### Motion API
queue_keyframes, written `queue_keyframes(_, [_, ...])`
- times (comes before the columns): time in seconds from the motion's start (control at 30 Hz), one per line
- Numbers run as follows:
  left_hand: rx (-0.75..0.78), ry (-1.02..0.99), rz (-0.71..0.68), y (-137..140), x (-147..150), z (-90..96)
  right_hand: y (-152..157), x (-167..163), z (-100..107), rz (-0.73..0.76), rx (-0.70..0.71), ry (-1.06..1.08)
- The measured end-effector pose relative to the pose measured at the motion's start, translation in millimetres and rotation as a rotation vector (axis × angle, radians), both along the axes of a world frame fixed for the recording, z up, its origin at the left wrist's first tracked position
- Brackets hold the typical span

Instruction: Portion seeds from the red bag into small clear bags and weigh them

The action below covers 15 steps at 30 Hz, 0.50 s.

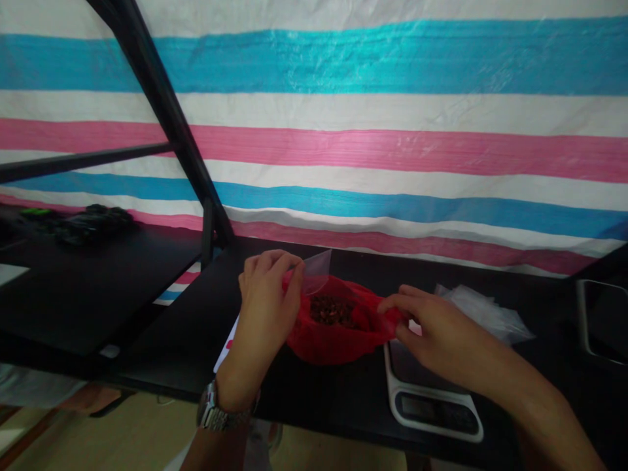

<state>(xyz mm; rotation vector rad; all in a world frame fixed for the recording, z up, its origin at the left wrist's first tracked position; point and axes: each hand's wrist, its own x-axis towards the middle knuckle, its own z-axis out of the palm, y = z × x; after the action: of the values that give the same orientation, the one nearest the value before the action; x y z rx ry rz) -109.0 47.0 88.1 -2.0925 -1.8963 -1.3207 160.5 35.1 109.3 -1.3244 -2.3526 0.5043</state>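
A red plastic bag [326, 350] lies open on the black table, with small brown pieces [331, 311] inside that are too small to name. My left hand [269, 294], with a metal watch on its wrist, is closed on a small clear plastic bag [318, 269] above the red bag's left side. On the other side, my right hand [426, 320] pinches the red bag's right edge between thumb and fingers. Beneath that hand sits a white kitchen scale [432, 415], its platform partly hidden by the hand and forearm.
Several clear plastic bags [483, 311] lie behind my right forearm. A phone-like dark device [606, 320] rests at the far right. Left stand a black metal frame [161, 111] and another table [73, 288] with a dark bundle [95, 222]. A striped sheet [392, 150] hangs behind.
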Motion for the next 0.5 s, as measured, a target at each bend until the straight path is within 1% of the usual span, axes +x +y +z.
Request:
queue_keyframes(0.07, [0.068, -0.011, -0.128, -6.1, 2.2, 5.7, -1.5, -4.6, 2.6, -0.028, 0.064, 0.072])
queue_keyframes(0.17, [0.093, -0.074, -0.343, -14.6, 8.9, 13.5, -3.5, -19.7, 5.4, -0.154, 0.207, 0.309])
queue_keyframes(0.2, [0.091, -0.095, -0.387, -16.4, 11.9, 15.0, -4.0, -26.2, 4.8, -0.180, 0.222, 0.384])
queue_keyframes(0.23, [0.088, -0.112, -0.417, -17.6, 14.9, 15.9, -4.4, -32.9, 3.3, -0.182, 0.207, 0.444])
queue_keyframes(0.33, [0.066, -0.138, -0.446, -17.6, 21.6, 15.1, -1.7, -47.1, -3.5, -0.097, 0.037, 0.545])
queue_keyframes(0.4, [0.032, -0.139, -0.426, -15.9, 22.6, 12.5, 6.3, -44.3, -7.5, -0.105, -0.026, 0.619])
queue_keyframes(0.43, [0.016, -0.139, -0.407, -14.8, 22.0, 10.6, 12.9, -37.3, -8.9, -0.155, -0.015, 0.669])
queue_keyframes(0.5, [-0.011, -0.108, -0.351, -12.3, 19.0, 5.1, 30.2, -11.3, -11.0, -0.336, 0.073, 0.756])
